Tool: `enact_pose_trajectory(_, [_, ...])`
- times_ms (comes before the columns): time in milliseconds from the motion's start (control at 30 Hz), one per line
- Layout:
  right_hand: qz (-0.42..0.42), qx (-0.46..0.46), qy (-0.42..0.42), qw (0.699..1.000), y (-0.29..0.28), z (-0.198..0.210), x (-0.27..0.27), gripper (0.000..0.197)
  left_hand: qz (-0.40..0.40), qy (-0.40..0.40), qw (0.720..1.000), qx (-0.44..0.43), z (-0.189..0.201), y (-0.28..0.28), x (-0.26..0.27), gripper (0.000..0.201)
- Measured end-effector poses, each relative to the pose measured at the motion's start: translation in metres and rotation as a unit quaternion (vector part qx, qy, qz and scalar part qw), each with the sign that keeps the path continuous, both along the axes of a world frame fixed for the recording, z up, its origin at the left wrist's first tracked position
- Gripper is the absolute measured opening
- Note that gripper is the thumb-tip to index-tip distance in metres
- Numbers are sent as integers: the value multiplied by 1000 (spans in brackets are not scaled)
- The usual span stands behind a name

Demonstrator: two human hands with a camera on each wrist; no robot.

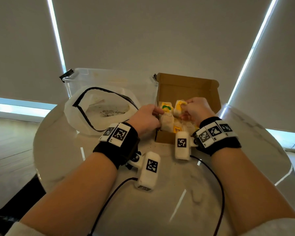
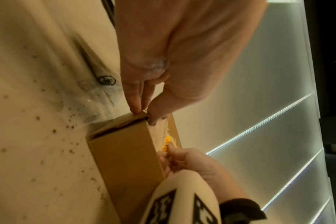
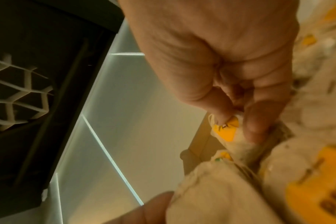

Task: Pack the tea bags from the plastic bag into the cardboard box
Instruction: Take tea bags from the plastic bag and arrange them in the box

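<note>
Pinching a yellow-labelled tea bag [image 1: 180, 106] over the open cardboard box [image 1: 186, 87] at frame centre, the right hand [image 1: 194, 109] holds it between thumb and fingers. The left hand [image 1: 145, 120] grips the box's left wall. The plastic bag [image 1: 78, 108] lies left on the tabletop [image 1: 169, 193].

round marble table [image 1: 245, 167] | clear plastic tub [image 1: 109, 79] behind | drawn roller blinds [image 1: 143, 40]
</note>
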State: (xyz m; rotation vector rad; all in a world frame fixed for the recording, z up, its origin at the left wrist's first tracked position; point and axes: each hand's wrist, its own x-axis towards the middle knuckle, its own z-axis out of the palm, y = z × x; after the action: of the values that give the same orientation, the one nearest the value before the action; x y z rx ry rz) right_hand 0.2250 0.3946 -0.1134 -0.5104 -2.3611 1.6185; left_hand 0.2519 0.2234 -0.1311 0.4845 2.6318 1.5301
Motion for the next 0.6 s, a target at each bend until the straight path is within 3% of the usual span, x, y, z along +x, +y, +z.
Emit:
enact_pose_trajectory(100, [-19,70,10,997,-2,-8,-7,17,2,8,1000,1,0,-1,0,43])
enact_pose_trajectory(200, [-34,143,22,989,-3,-15,-10,28,0,15,1000,-7,0,0,0,41])
enact_pose_trajectory(267, [-27,151,18,988,-2,-18,-10,27,2,33,999,1,4,0,2,33])
enact_pose_trajectory(333, [-35,119,26,992,-1,-16,-6,36,-8,75,997,35,15,-6,6,29])
enact_pose_trajectory(400, [-49,99,28,994,1,-11,-1,58,-15,131,986,99,31,-19,13,38])
enact_pose_trajectory(500, [-60,130,36,989,4,3,9,69,46,182,963,194,54,-54,16,48])
enact_pose_trajectory(567, [-57,160,68,983,0,13,16,64,88,208,961,162,62,-84,14,47])
enact_pose_trajectory(600, [-47,178,91,979,-4,17,18,60,112,229,962,102,64,-100,13,45])
